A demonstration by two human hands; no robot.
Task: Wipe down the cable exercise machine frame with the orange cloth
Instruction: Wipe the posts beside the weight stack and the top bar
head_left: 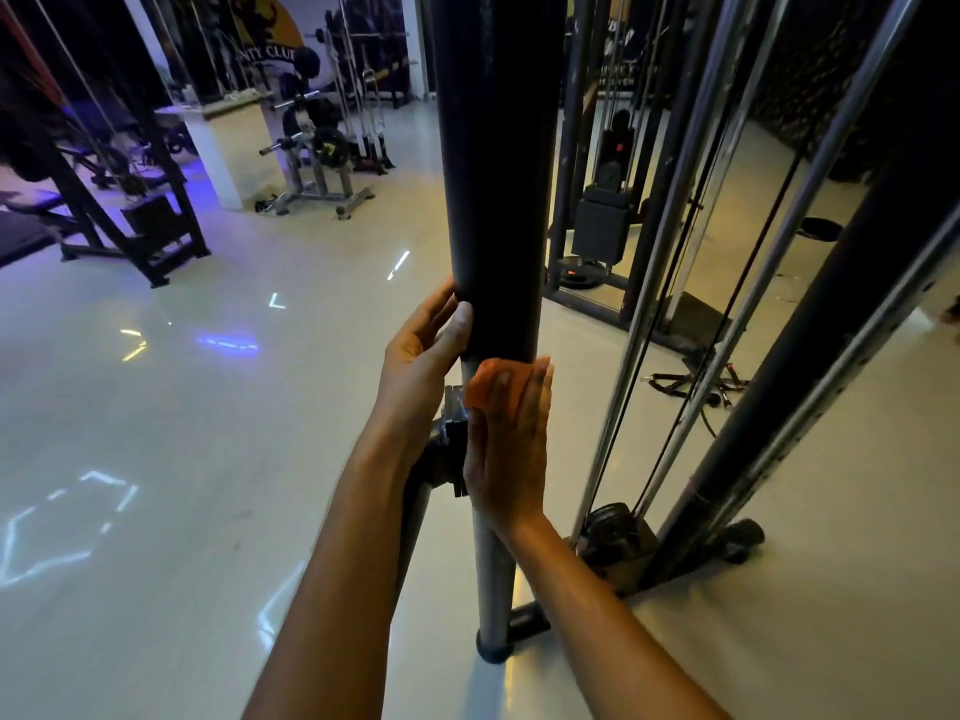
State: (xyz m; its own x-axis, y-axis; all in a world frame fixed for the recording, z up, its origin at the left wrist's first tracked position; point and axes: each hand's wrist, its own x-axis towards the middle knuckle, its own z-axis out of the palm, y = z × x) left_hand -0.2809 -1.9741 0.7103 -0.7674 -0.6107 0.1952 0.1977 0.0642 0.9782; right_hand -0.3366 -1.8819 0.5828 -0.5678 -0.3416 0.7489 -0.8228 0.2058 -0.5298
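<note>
Gym floor, head view looking down a vertical post of the cable machine frame (496, 148). Upper part of post is a thick black sleeve; below it a thinner grey metal tube (491, 579) runs down to a black foot on the floor (182, 407).

Left hand (423, 356): grip curled round the lower end of the black sleeve from the left, thumb lying up along the front, fingers wrapped behind & mostly hidden.

Right hand (506, 444): fingers straight & together, flat against the post just under the sleeve's bottom edge, pressing the orange cloth (485, 381) onto it. Cloth is bunched under the fingertips; only a small orange patch shows at upper left of the fingers, touching the sleeve edge. Not curled round the cloth, more a flat-palm press.

Just left of the right hand a dark bracket/clamp (449, 449) sticks off the tube; detail blurred.

To the right: chrome guide rods (670, 283) & black cables slanting down to a weight stack base, plus a black perforated upright (810, 387). Black strap handles (691, 384) lie on the floor beyond.

Writing: wall banner (270, 28) in bkgd, top left, reads "...ITY CLU...", rest cut off. Other wall text at top right too dim to read. Plate rack w/ weight plates (317, 148) stands below the banner.
</note>
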